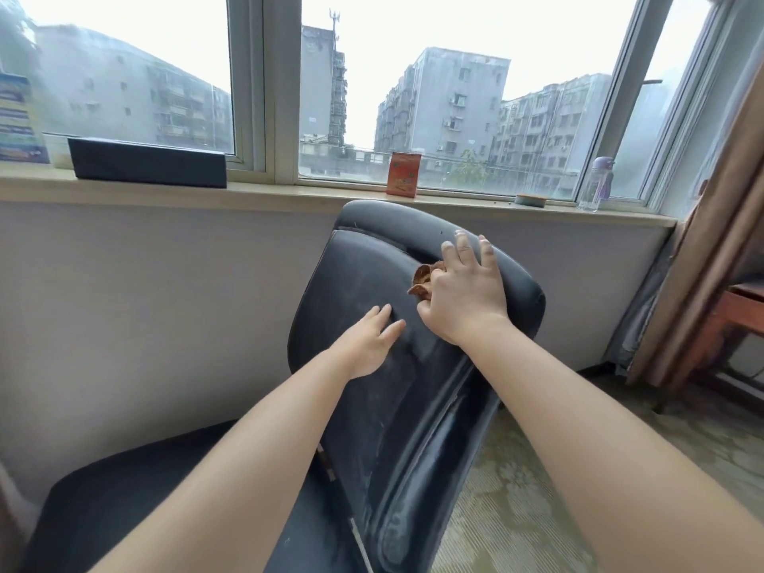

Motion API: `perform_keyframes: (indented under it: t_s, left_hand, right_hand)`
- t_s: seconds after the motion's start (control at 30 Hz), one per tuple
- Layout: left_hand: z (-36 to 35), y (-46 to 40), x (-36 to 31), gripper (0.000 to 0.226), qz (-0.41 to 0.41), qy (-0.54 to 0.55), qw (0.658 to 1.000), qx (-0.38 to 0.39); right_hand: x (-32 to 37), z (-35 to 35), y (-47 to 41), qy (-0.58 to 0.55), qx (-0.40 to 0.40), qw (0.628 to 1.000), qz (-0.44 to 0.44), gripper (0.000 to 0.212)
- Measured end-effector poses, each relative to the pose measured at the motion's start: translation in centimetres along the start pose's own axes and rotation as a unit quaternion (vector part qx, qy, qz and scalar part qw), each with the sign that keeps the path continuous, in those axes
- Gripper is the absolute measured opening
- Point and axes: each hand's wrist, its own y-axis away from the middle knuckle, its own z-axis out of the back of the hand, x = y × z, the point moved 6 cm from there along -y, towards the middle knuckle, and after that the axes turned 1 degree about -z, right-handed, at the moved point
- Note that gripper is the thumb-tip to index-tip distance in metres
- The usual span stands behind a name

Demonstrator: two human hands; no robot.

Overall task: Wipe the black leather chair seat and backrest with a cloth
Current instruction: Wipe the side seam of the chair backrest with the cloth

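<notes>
The black leather chair's backrest [364,283] stands in the middle of the view, dusty and streaked. Its seat [124,490] reaches toward the lower left. My right hand [463,291] presses a brown cloth [421,279] flat against the upper right part of the backrest; its fingers are spread and straight, and only a crumpled corner of the cloth shows at the hand's left edge. My left hand [368,341] rests with straight fingers on the middle of the backrest, lower and to the left of the right hand.
Behind the chair runs a windowsill [289,192] with a black box [149,163], an orange carton [404,174], a small round tin [530,199] and a purple-capped bottle [597,184]. A brown curtain [711,225] and wooden furniture [740,312] stand at right. Patterned carpet [516,490] lies beside the chair.
</notes>
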Motion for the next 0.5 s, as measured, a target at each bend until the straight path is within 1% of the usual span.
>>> perform_keyframes:
  t_s: [0.07,0.23,0.37,0.5]
  left_hand:
    - [-0.3,-0.4,0.2,0.056,0.003,0.004,1.0,-0.006]
    - [-0.7,-2.1,1.5,0.053,0.017,0.053,0.998,-0.022]
    - [-0.2,-4.0,2.3,0.052,0.011,0.078,0.995,-0.052]
    - [-0.4,-5.5,3.4,0.052,0.035,0.065,0.995,-0.063]
  right_hand:
    - [0.1,-0.6,-0.7,-0.009,0.013,1.0,-0.009,0.059]
    - [0.6,-1.7,-3.2,-0.008,0.033,0.999,-0.013,0.061]
    - [1.4,-2.5,-5.3,0.001,0.024,1.0,-0.008,0.06]
    - [2.5,-3.6,-7.5,-0.006,0.01,1.0,-0.001,0.058]
